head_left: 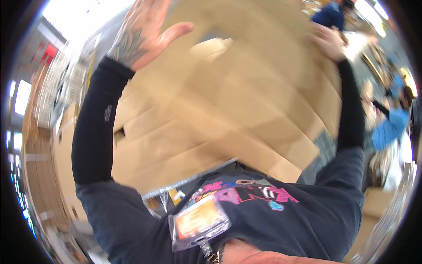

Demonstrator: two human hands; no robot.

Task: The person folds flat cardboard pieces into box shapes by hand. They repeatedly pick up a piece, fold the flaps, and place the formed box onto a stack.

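Note:
A large flattened cardboard box [246, 83] with flaps and a cut-out spreads across the middle, blurred by motion. At the far left, over its edge, my left hand [147, 33] is open, with the thumb stretched out to the side; its fingertips run out of the picture. At the far right edge of the cardboard, my right hand [329, 42] has its fingers closed over the board, somewhat blurred. More cardboard [149, 154] lies beneath, angled differently, close to my body.
Stacked flat cardboard [41, 176] stands along the left. A metal edge [189, 178] runs in front of my waist. One person in dark blue [332, 15] is at the far right; another in light blue [391, 130] stands further down the right side. Plastic-wrapped goods [387, 229] are at lower right.

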